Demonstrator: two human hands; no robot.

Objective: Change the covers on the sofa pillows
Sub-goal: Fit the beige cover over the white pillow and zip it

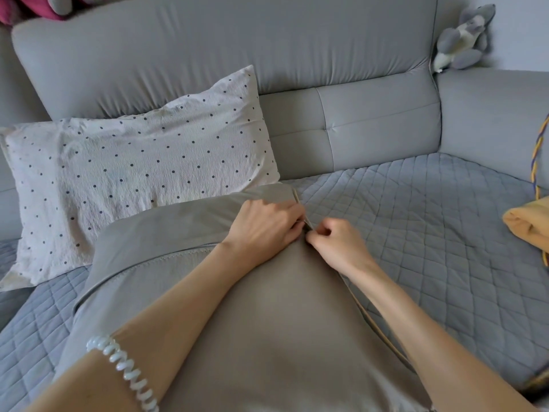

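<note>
My left hand (pixel 264 226) grips the grey pillow (pixel 261 316) at its right edge, near me on the sofa (pixel 371 135); my right hand (pixel 335 245) pinches the zipper pull (pixel 309 227) there.

Smooth matt taupe cloth pillow cover (pixel 267 322), crinkled dotted cotton pillow (pixel 133 179), quilted seat cover (pixel 430 233), glossy plastic spiral band (pixel 127 370).
</note>
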